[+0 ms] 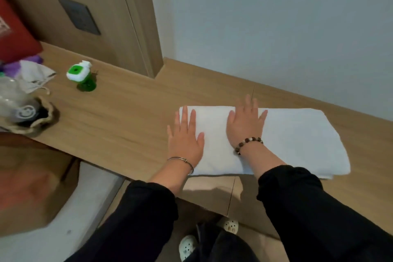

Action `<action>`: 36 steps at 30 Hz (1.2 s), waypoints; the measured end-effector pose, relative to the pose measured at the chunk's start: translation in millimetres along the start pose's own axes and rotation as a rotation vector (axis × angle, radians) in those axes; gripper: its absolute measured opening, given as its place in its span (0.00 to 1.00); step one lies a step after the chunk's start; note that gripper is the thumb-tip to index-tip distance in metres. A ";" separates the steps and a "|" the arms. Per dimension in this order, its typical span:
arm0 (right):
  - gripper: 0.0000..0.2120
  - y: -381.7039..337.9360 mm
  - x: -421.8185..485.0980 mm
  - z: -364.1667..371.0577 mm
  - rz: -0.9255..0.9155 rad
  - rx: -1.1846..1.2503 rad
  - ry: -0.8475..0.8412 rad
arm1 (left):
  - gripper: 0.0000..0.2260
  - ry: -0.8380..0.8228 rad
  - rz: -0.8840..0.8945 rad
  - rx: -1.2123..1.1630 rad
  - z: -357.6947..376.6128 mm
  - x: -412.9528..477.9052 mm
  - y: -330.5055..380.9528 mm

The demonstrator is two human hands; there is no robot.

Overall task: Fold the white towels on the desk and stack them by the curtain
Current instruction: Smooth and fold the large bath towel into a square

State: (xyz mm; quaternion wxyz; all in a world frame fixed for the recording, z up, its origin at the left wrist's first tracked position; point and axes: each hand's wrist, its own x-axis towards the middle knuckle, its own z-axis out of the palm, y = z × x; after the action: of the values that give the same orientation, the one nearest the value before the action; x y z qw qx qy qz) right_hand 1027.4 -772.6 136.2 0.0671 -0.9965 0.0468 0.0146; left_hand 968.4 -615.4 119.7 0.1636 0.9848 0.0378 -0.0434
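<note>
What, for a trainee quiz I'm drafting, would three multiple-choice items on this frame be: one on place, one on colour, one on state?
1. Where does the bottle stand from the towel? A left; B right; C on it.
2. The sleeves are: A white; B black; C red.
3. The left hand and right hand are: A fists; B flat; C pinching.
Key: 1 A, it stands on the desk far to the left. 2 B, both forearms are clad in black. 3 B, both lie straight-fingered on the towel.
</note>
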 end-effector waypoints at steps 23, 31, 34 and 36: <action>0.26 -11.0 12.5 16.1 -0.311 0.099 0.108 | 0.20 -0.157 -0.143 -1.232 1.6 59.1 -53.0; 0.26 -5.9 14.9 15.3 -0.347 0.126 0.096 | 0.15 -0.277 -0.252 -1.204 -10.5 74.6 -52.4; 0.25 -9.1 15.1 15.3 -0.343 0.058 0.089 | 0.15 -0.325 -0.310 -1.244 -14.4 72.3 -52.9; 0.22 -11.0 13.8 15.9 -0.345 0.026 0.080 | 0.16 -0.350 -0.372 -1.364 -15.3 65.3 -56.5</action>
State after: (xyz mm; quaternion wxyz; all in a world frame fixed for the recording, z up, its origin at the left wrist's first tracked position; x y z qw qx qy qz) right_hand 1041.8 -760.9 121.4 0.0798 -0.9886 -0.1219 -0.0372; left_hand 1029.4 -553.2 109.7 0.7346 0.6197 0.1966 -0.1943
